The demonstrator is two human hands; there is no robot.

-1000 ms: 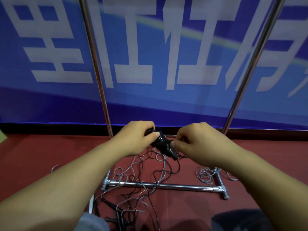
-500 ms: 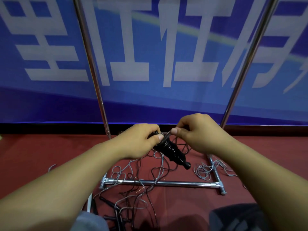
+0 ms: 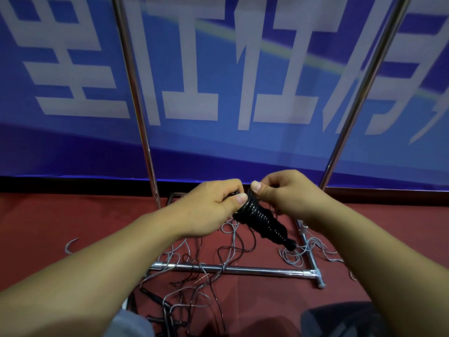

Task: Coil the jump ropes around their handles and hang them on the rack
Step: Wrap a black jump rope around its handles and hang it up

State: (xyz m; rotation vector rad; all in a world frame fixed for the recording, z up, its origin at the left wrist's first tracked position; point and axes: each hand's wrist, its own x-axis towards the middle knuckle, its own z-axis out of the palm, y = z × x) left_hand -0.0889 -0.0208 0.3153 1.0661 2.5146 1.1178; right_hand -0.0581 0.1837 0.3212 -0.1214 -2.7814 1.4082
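Note:
A pair of black jump rope handles point(image 3: 262, 221), wrapped in shiny black rope coils, points down to the right in front of me. My left hand point(image 3: 211, 206) grips the upper end, thumb on the top coil. My right hand point(image 3: 289, 195) pinches the rope right beside that thumb, at the top of the coils. The chrome rack point(image 3: 136, 93) rises behind my hands as two upright poles, with a base bar point(image 3: 243, 269) on the floor. The rack's top rail is out of view.
Loose grey and black ropes point(image 3: 206, 268) lie tangled on the red carpet across the base bar, with more black handles point(image 3: 165, 312) near my knees. A small grey coil point(image 3: 295, 255) lies by the right base tube. A blue banner point(image 3: 218, 81) covers the wall behind.
My right hand rose from the lower end of the handles to the top beside my left thumb. More of the coiled lower part now shows.

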